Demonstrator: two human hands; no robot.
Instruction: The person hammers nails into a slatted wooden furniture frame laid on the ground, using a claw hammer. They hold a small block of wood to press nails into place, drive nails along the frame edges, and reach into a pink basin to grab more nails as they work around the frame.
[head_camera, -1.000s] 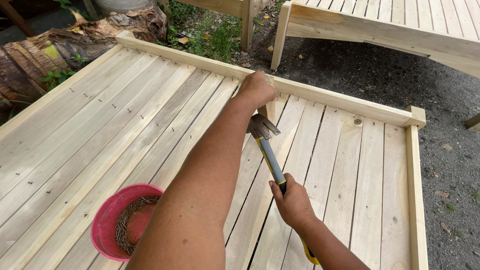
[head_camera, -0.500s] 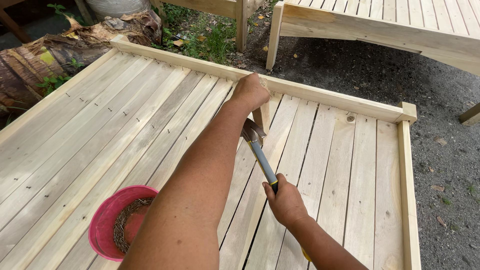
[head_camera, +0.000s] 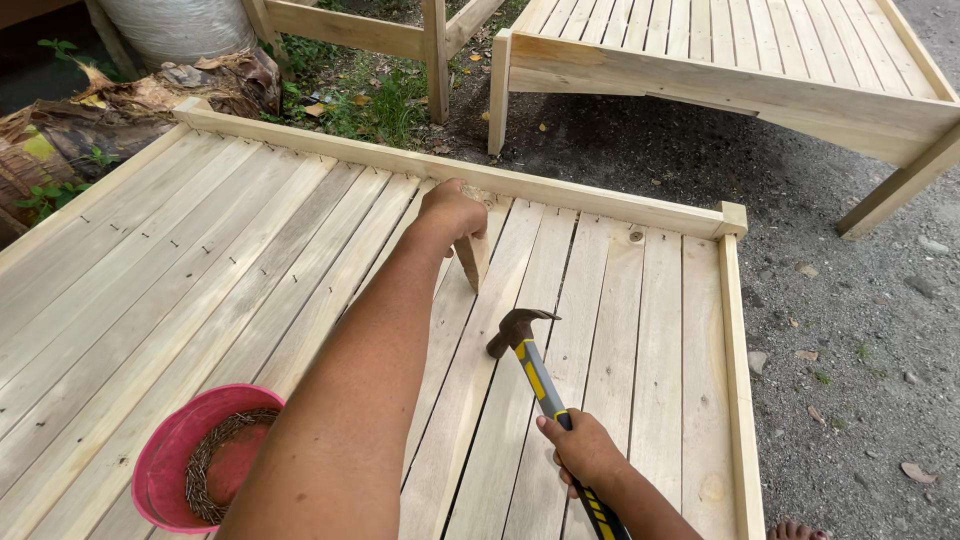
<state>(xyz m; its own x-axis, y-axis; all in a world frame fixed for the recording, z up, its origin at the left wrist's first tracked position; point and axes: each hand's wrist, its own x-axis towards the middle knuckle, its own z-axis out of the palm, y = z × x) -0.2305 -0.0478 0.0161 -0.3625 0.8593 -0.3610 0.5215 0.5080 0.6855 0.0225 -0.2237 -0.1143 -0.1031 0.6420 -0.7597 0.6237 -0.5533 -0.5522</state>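
Observation:
My left hand (head_camera: 452, 213) reaches far forward and grips a short wooden piece (head_camera: 472, 255) that stands on the pale slatted wooden platform (head_camera: 250, 260), close to its far rail. My right hand (head_camera: 582, 450) holds a claw hammer (head_camera: 530, 365) by its black and yellow handle. The hammer's dark head rests low over a slat, a short way nearer to me than the wooden piece. Small nails dot the slats in rows.
A pink bowl (head_camera: 165, 470) of nails sits on the slats at the lower left. A second wooden frame (head_camera: 740, 85) stands on gravel at the upper right. Dry leaves and a log (head_camera: 120, 100) lie at the upper left. Toes (head_camera: 795, 530) show at the bottom right.
The hammer head has drawn back from beside my left hand towards me and now sits lower on the slats. My left hand still grips the wooden piece.

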